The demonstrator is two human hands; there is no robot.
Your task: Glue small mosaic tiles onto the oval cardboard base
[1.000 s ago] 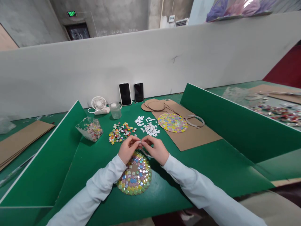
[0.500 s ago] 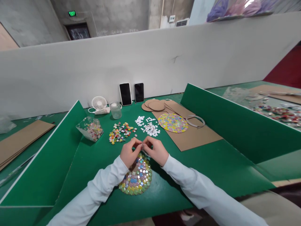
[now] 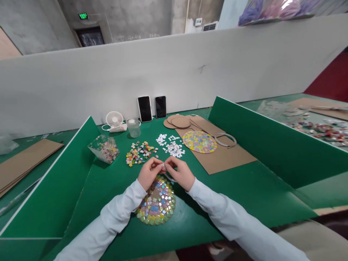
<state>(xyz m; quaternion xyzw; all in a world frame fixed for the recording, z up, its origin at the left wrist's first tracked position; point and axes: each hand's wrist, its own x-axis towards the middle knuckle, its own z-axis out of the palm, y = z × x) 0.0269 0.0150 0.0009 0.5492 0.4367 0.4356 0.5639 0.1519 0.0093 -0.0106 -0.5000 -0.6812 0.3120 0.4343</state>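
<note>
Above the far rim of a round mosaic mat [image 3: 154, 214], my left hand [image 3: 149, 173] and my right hand [image 3: 179, 173] meet at the fingertips. Both are closed in a pinch around a small pale mosaic tile [image 3: 164, 165], mostly covered by fingers. A whitish curved strip [image 3: 170, 177] shows under my right fingers; whether they grip it is unclear. Shiny yellow, green, pink and blue tiles cover most of the mat, with bare brown board in its middle. Just beyond my hands lie loose coloured tiles [image 3: 140, 153] and white square pieces [image 3: 174, 149].
A clear box of tiles [image 3: 106, 149] tilts at left, near a small fan [image 3: 114, 119] and a plastic cup [image 3: 133, 128]. Two phones [image 3: 145, 108] lean on the wall. Cardboard [image 3: 217, 163] bears a second mosaic disc [image 3: 199, 141] and a pale ring [image 3: 226, 140]. Green side panels [image 3: 272, 145] flank the workspace.
My left hand has shifted slightly left and its fingers have straightened a little at the pinch. More of the mat's far part shows. My right hand stays nearly in place.
</note>
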